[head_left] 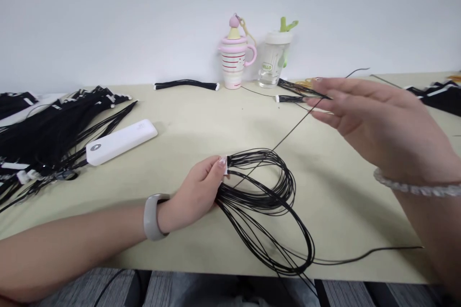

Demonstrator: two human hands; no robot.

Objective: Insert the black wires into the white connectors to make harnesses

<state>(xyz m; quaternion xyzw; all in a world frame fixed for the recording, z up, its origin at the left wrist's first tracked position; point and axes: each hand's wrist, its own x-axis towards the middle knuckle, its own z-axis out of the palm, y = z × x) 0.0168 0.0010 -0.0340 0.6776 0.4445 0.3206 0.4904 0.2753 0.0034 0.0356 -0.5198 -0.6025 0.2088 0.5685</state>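
My left hand point(203, 182) is closed on a white connector point(226, 165) at the end of a looped black wire bundle point(288, 189). The loops spread rightward over the table, and some strands hang past its front edge. Up at the right, my right hand point(374, 122) pinches a single black wire point(293, 128), its thumb and fingers together. That wire runs taut and slanting down to the bundle near my left hand. Where exactly it enters the connector is hidden.
Many black cable harnesses point(54, 129) lie at the left, beside a white power bank point(122, 141). A pink-lidded cup point(233, 64) and a clear bottle point(274, 60) stand by the wall. A short black harness point(186, 85) lies at the back; more black cables point(441, 96) are at right.
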